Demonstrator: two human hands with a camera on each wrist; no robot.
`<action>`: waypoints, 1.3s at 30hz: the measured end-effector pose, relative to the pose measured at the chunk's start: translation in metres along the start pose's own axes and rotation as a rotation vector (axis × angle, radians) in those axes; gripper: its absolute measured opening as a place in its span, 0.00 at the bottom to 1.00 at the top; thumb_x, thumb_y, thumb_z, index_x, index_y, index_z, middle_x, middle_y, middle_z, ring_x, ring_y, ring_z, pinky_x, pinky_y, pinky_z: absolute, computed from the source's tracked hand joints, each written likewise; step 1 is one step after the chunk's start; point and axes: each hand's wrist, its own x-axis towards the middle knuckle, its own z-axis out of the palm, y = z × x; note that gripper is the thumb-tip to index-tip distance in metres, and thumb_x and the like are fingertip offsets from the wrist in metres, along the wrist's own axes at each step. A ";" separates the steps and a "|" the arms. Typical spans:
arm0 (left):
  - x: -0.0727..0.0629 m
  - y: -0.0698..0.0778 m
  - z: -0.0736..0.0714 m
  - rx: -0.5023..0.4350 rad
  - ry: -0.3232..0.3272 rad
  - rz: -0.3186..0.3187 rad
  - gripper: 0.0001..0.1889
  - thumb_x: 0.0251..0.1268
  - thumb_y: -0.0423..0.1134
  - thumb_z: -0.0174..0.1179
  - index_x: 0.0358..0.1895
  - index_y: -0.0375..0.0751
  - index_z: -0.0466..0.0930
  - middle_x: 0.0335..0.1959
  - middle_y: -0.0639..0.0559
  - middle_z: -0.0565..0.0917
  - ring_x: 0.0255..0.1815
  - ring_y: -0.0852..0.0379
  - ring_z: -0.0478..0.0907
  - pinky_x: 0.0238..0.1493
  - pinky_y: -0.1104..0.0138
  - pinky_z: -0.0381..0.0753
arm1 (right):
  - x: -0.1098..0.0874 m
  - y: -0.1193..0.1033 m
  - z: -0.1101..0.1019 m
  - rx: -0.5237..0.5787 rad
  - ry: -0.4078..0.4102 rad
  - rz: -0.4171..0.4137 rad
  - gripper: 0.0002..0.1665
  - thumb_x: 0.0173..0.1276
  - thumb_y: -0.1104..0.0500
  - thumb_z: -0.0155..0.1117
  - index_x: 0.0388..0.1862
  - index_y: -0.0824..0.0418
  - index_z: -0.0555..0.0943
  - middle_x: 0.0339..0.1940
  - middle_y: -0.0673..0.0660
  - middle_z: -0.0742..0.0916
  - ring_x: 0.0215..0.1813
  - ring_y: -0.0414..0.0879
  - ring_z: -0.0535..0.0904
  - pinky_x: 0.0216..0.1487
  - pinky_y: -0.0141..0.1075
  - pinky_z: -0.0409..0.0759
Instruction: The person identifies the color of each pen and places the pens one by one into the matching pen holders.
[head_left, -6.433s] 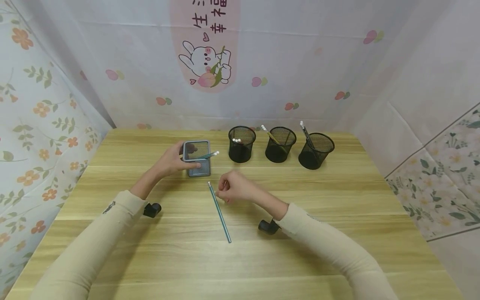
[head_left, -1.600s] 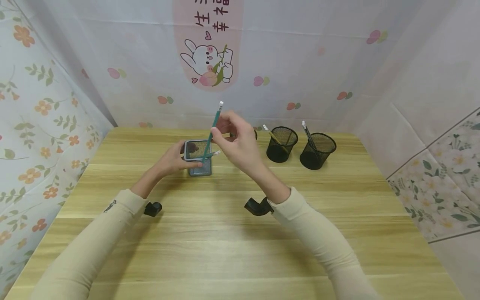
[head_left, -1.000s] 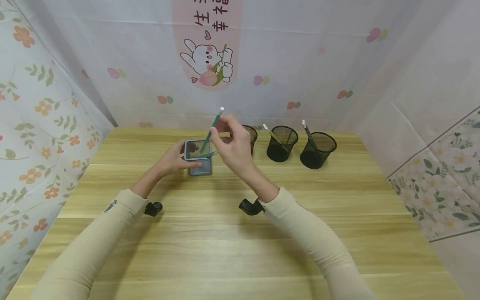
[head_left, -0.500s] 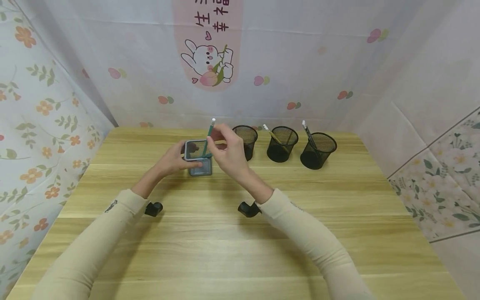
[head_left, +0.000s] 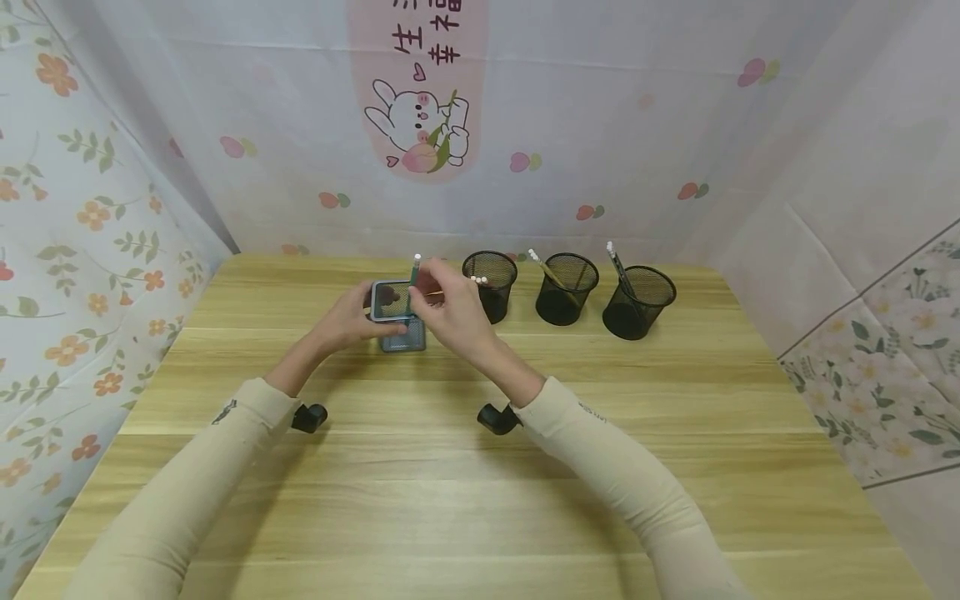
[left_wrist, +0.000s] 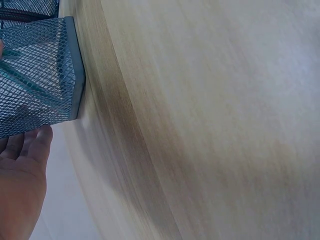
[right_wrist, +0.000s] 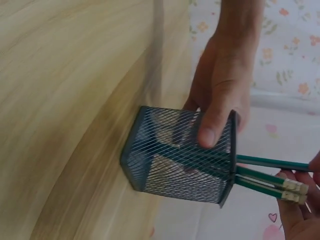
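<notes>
My left hand (head_left: 348, 319) grips a square grey mesh pencil holder (head_left: 405, 337) standing on the table, thumb across its near side. In the right wrist view, that thumb (right_wrist: 212, 125) presses the holder's mesh wall. A green pencil (head_left: 416, 273), white eraser end up, is pinched in my right hand (head_left: 453, 315) beside the rim; its lower part is inside the holder. Two more green pencils (right_wrist: 265, 185) lean out of the same holder, their eraser ends near my right fingers. In the left wrist view, the left fingers (left_wrist: 37, 147) lie along the mesh.
Three round black mesh cups stand right of the holder: one with white-tipped pencils (head_left: 478, 280), one with yellowish pencils (head_left: 551, 273), one with dark pencils (head_left: 621, 271). Black wrist pieces (head_left: 309, 418) show below both sleeves. A printed cloth (head_left: 570, 125) hangs behind the wooden table (head_left: 420, 517).
The green pencil lay on the table at first; my right hand has picked it up, carried it over the holder and lowered it inside. My left hand has kept its grip.
</notes>
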 end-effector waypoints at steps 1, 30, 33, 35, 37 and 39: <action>0.000 0.000 0.000 0.003 0.000 0.000 0.38 0.57 0.34 0.77 0.66 0.26 0.65 0.64 0.30 0.74 0.67 0.35 0.70 0.65 0.45 0.70 | 0.000 0.001 0.000 -0.010 -0.016 0.005 0.04 0.70 0.70 0.61 0.42 0.65 0.77 0.34 0.55 0.82 0.39 0.45 0.83 0.41 0.29 0.83; -0.001 0.002 0.000 0.025 -0.009 0.010 0.36 0.59 0.33 0.76 0.66 0.26 0.65 0.62 0.31 0.74 0.66 0.36 0.70 0.62 0.45 0.73 | 0.003 0.010 0.002 -0.250 -0.342 0.104 0.06 0.68 0.70 0.64 0.43 0.64 0.82 0.42 0.56 0.86 0.43 0.46 0.85 0.37 0.32 0.79; 0.000 0.002 0.001 0.031 -0.007 0.013 0.36 0.59 0.33 0.76 0.66 0.26 0.65 0.62 0.30 0.74 0.66 0.35 0.70 0.62 0.45 0.73 | 0.004 0.010 0.001 -0.256 -0.347 0.106 0.05 0.68 0.70 0.65 0.42 0.65 0.83 0.41 0.56 0.86 0.43 0.46 0.85 0.38 0.33 0.79; -0.001 0.003 0.001 0.036 -0.006 0.014 0.35 0.59 0.33 0.75 0.65 0.26 0.65 0.62 0.30 0.74 0.65 0.35 0.71 0.61 0.46 0.73 | 0.004 0.010 0.001 -0.255 -0.357 0.111 0.05 0.68 0.69 0.65 0.42 0.65 0.83 0.41 0.56 0.86 0.44 0.46 0.85 0.39 0.33 0.79; -0.001 0.003 0.001 0.041 -0.004 0.013 0.35 0.59 0.32 0.75 0.65 0.26 0.65 0.61 0.30 0.75 0.64 0.35 0.72 0.60 0.47 0.74 | 0.005 0.010 0.000 -0.247 -0.372 0.123 0.06 0.69 0.69 0.65 0.43 0.65 0.82 0.42 0.56 0.86 0.44 0.46 0.84 0.40 0.33 0.79; -0.001 0.003 0.001 0.044 -0.006 0.012 0.35 0.59 0.32 0.75 0.65 0.25 0.65 0.60 0.30 0.75 0.62 0.35 0.73 0.57 0.48 0.76 | 0.006 0.009 -0.001 -0.225 -0.391 0.144 0.06 0.69 0.68 0.66 0.44 0.65 0.81 0.43 0.56 0.86 0.45 0.46 0.83 0.41 0.34 0.79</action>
